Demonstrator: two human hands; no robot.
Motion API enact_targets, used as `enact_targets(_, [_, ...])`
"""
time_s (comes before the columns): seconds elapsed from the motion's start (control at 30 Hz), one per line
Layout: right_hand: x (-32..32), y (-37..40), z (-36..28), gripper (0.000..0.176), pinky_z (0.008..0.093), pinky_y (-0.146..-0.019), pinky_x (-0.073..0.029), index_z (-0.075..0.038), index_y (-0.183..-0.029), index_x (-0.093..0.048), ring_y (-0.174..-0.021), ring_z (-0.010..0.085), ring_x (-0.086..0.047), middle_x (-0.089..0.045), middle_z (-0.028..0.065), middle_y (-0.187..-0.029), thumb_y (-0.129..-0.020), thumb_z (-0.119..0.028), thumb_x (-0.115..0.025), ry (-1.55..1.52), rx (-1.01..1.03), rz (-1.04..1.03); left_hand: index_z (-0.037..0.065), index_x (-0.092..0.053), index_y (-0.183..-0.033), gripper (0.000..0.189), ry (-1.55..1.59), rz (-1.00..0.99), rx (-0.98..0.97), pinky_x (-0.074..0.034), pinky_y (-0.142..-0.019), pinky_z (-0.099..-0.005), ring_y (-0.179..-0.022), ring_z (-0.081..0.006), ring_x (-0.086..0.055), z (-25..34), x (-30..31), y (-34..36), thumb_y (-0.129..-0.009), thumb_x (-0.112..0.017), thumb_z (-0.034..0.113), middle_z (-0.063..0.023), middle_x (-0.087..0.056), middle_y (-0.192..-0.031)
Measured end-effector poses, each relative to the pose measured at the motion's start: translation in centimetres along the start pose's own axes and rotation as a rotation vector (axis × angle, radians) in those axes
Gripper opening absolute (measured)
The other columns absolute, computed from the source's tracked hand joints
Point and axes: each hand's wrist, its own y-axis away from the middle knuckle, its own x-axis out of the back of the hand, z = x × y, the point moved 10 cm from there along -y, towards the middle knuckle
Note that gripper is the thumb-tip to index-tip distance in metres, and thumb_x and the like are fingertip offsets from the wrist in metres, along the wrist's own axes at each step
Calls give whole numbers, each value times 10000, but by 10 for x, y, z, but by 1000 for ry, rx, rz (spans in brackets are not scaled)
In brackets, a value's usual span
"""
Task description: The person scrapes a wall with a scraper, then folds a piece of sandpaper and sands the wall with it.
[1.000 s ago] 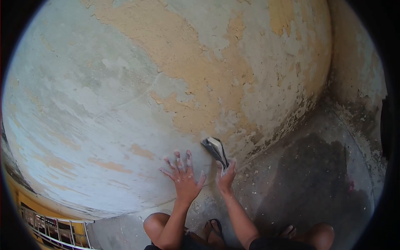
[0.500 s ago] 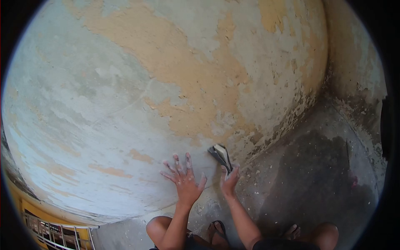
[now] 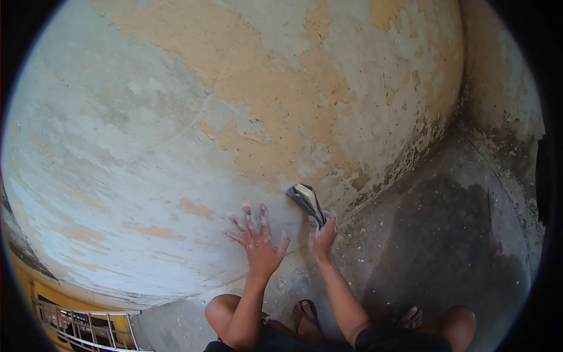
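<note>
My left hand [image 3: 261, 246] lies flat on the lower part of the peeling wall [image 3: 176, 129], fingers spread, with white dust on the fingertips. To its right, my right hand [image 3: 322, 236] grips dark grey sandpaper [image 3: 301, 200] folded around a pale block [image 3: 307, 193]. The far end of the sandpaper is up against the wall or very close to it; exact contact cannot be made out. Powder also whitens the right fingers. Around both hands the wall shows pale, smoothed paint with orange patches [image 3: 196, 207].
The concrete floor [image 3: 375, 258] meets the wall at the right, with a dark stain [image 3: 446, 240] and flakes along the edge. A metal ladder-like frame [image 3: 88, 331] is at the lower left. My sandalled foot [image 3: 307, 320] and bent knees are close below my hands.
My right hand has moved slightly up along the wall with the sandpaper and block. The view has tipped a little; my left hand stays on about the same spot of wall.
</note>
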Motion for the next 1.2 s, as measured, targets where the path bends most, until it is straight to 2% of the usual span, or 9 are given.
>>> enact_targets(0.2, [-10, 16, 23, 304, 492, -681, -451, 10, -981, -553, -786, 449, -612, -637, 220, -828, -904, -252, -686, -28, -83, 19, 115, -223, -1560, 904, 74, 9, 29, 116, -1032, -760, -1423, -566, 125, 1, 5, -1, -825, -625, 453, -228, -9, -1619])
enact_targets(0.33, [-3, -4, -4, 310, 492, -674, -451, 11, -983, -546, -786, 447, -612, -637, 217, -825, -897, -248, -694, -46, -17, 25, 110, -223, -1559, 910, 40, 19, 24, 111, -1035, -759, -1419, -573, 125, 1, 1, 2, -820, -628, 452, -238, -4, -1616])
enact_targets(0.47, [4, 22, 34, 314, 497, -699, -448, 7, -987, -544, -786, 459, -605, -635, 211, -823, -895, -254, -694, -7, -68, 25, 106, -211, -1561, 923, 64, 32, 34, 106, -1039, -755, -1417, -577, 123, 5, 8, -2, -817, -630, 457, -245, 0, -1614])
enact_targets(0.63, [-5, 0, 9, 316, 499, -719, -449, 9, -983, -545, -812, 450, -606, -637, 217, -858, -886, -246, -703, -13, -68, -8, 96, -183, -1564, 943, 46, -11, 32, 119, -1039, -745, -1417, -570, 144, 4, -1, 0, -819, -638, 452, -259, 21, -1609])
enact_targets(0.83, [5, 18, 24, 305, 501, -720, -441, 19, -991, -547, -808, 444, -608, -641, 213, -864, -893, -233, -686, -8, -29, 65, 73, -150, -1566, 965, 1, 23, 20, 135, -1039, -732, -1417, -564, 161, 3, 3, -4, -824, -640, 450, -275, 39, -1605])
enact_targets(0.97, [-8, 13, 21, 304, 506, -719, -445, 15, -984, -557, -811, 444, -614, -647, 208, -868, -891, -243, -688, -47, -82, 12, 72, -145, -1565, 972, 8, -8, 12, 139, -1034, -736, -1413, -572, 161, 2, -1, -1, -822, -639, 456, -283, 41, -1601])
enact_targets(1.03, [-7, 4, 7, 309, 511, -717, -446, 15, -989, -561, -816, 450, -615, -647, 211, -867, -889, -248, -688, -19, -47, 3, 87, -176, -1563, 953, 11, 4, 23, 125, -1030, -750, -1411, -581, 143, 2, -3, 1, -818, -636, 464, -272, 19, -1604])
enact_targets(1.1, [-3, 18, 19, 301, 514, -716, -444, 14, -992, -558, -817, 455, -611, -646, 214, -870, -893, -242, -681, 6, -49, 9, 102, -206, -1561, 935, 6, 38, 29, 111, -1026, -765, -1410, -590, 125, 2, 2, -1, -815, -633, 472, -261, -4, -1608])
enact_targets(1.2, [-11, 18, 22, 303, 517, -720, -442, 16, -1006, -548, -823, 462, -605, -642, 221, -878, -901, -240, -672, 1, -62, 8, 76, -135, -1568, 975, 6, -1, 33, 141, -1035, -733, -1414, -564, 171, 2, -1, -6, -826, -640, 459, -271, 51, -1605])
